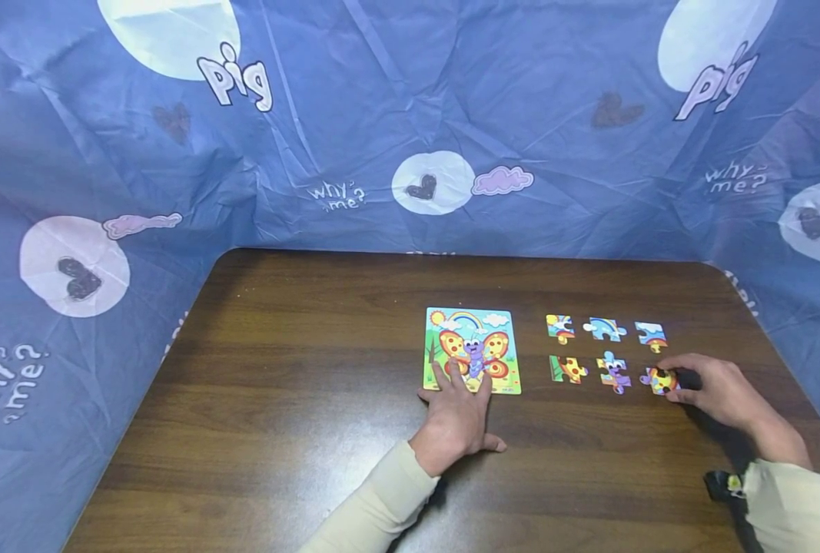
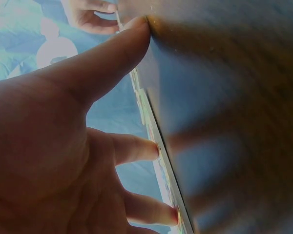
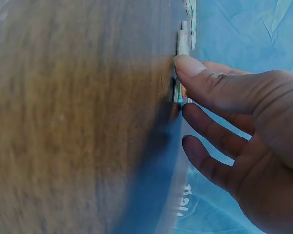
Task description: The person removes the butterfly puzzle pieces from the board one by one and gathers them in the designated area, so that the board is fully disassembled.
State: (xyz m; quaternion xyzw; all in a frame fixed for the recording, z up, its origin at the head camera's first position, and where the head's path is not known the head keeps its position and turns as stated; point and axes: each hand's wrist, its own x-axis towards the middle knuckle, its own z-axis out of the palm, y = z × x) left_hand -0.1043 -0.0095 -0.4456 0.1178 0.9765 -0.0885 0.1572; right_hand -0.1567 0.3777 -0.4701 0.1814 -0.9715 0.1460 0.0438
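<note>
A square butterfly picture board [image 1: 466,319] lies flat near the table's middle. My left hand [image 1: 453,418] has its fingers spread, the fingertips resting on the board's lower part and the thumb on the wood. In the left wrist view, two fingers [image 2: 151,213] touch the board's face. To the right of the board, several butterfly jigsaw pieces lie apart in two rows. My right hand [image 1: 724,392] pinches the lower-right jigsaw piece [image 1: 661,381] between thumb and fingers. The right wrist view has the thumb [image 3: 190,66] against that piece's edge; its face is mostly hidden there.
Nearest the right hand are a purple-bodied piece [image 1: 613,373] and a blue corner piece [image 1: 650,335]. Other pieces include a sun piece [image 1: 559,327], a rainbow piece [image 1: 605,329] and a green-edged piece [image 1: 567,369]. Blue printed cloth [image 1: 354,115] surrounds the wooden table [image 1: 278,399].
</note>
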